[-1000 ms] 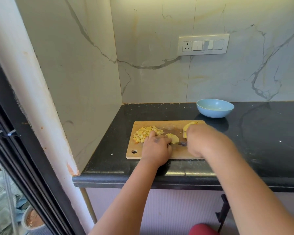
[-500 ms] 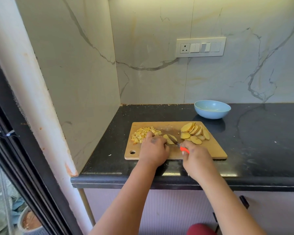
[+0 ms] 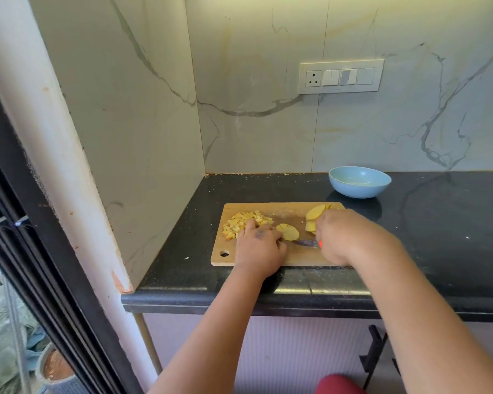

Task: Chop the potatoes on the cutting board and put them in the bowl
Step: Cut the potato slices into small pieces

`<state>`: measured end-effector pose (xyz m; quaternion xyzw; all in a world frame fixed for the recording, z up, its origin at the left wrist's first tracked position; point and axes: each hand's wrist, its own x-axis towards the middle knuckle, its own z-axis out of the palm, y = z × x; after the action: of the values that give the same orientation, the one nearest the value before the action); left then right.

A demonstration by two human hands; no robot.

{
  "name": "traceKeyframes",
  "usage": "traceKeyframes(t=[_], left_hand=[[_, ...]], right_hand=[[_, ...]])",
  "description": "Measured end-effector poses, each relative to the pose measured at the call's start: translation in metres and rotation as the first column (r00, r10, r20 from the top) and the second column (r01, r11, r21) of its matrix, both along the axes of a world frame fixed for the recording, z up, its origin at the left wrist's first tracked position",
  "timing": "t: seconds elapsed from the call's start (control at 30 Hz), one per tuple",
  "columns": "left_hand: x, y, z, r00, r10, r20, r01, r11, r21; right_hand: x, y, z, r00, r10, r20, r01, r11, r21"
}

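Note:
A wooden cutting board (image 3: 285, 210) lies on the black counter. A pile of diced potato (image 3: 244, 223) sits on its left part. My left hand (image 3: 259, 247) presses down on a potato slice (image 3: 289, 232) at the board's middle. My right hand (image 3: 343, 237) grips a knife with an orange handle; its blade (image 3: 306, 242) lies low beside that slice. More potato slices (image 3: 315, 212) lie behind my right hand, partly hidden by it. A light blue bowl (image 3: 359, 182) stands behind the board at the right, with nothing visible in it.
The counter (image 3: 439, 223) ends at a marble side wall on the left and a marble back wall with a switch panel (image 3: 340, 76). Its front edge runs just below the board. A black window frame (image 3: 26, 251) is at far left.
My right hand with the knife has moved forward again over the slices on the right, hiding most of them. My left hand stays on the slice at the middle.

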<state>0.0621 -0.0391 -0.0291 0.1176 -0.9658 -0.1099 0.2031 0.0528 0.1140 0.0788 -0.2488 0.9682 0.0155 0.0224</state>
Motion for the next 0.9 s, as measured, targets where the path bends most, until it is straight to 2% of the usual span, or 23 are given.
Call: traceKeyframes(t=[0.07, 0.1, 0.17, 0.23, 0.3, 0.43, 0.53, 0.63, 0.73, 0.9], left_hand=[[0.000, 0.000, 0.000, 1.000, -0.007, -0.001, 0.007, 1.000, 0.026], [0.000, 0.000, -0.001, 1.000, -0.008, -0.010, 0.008, 0.999, 0.038], [0.001, -0.001, -0.002, 0.999, 0.006, -0.046, -0.003, 0.997, 0.080], [0.000, -0.002, -0.003, 0.996, 0.025, -0.080, -0.016, 0.994, 0.112], [-0.001, -0.002, -0.003, 0.997, 0.031, -0.066, -0.023, 0.993, 0.113], [-0.002, -0.002, -0.004, 0.999, 0.031, -0.045, -0.027, 0.995, 0.093], [-0.002, -0.003, -0.004, 0.998, 0.029, -0.048, -0.025, 0.997, 0.074], [-0.001, -0.002, -0.003, 0.999, 0.032, -0.036, -0.030, 0.997, 0.065], [-0.001, 0.000, -0.002, 0.998, 0.057, -0.024, -0.055, 0.997, 0.049], [-0.002, -0.002, -0.001, 1.000, 0.021, -0.003, -0.021, 0.994, 0.108]], right_hand=[[0.006, 0.017, 0.006, 0.997, -0.007, 0.070, 0.005, 1.000, 0.026], [0.008, 0.025, 0.004, 0.995, 0.004, 0.096, 0.001, 0.999, -0.043], [0.011, 0.034, -0.010, 0.998, 0.028, 0.065, -0.004, 0.942, -0.335], [0.011, 0.033, -0.031, 0.999, -0.012, -0.042, -0.015, 0.807, -0.590], [0.008, 0.024, -0.058, 0.996, -0.014, -0.093, -0.049, 0.769, -0.638], [0.010, 0.003, -0.089, 0.997, -0.005, -0.071, -0.035, 0.834, -0.551], [0.011, -0.008, -0.087, 0.998, -0.029, -0.053, 0.000, 0.878, -0.478], [0.013, -0.022, -0.066, 0.999, 0.006, -0.033, -0.018, 0.925, -0.380], [0.013, -0.030, -0.033, 0.999, -0.017, 0.031, 0.023, 0.976, -0.216], [0.004, 0.003, 0.007, 0.996, 0.057, -0.075, -0.055, 0.998, 0.020]])
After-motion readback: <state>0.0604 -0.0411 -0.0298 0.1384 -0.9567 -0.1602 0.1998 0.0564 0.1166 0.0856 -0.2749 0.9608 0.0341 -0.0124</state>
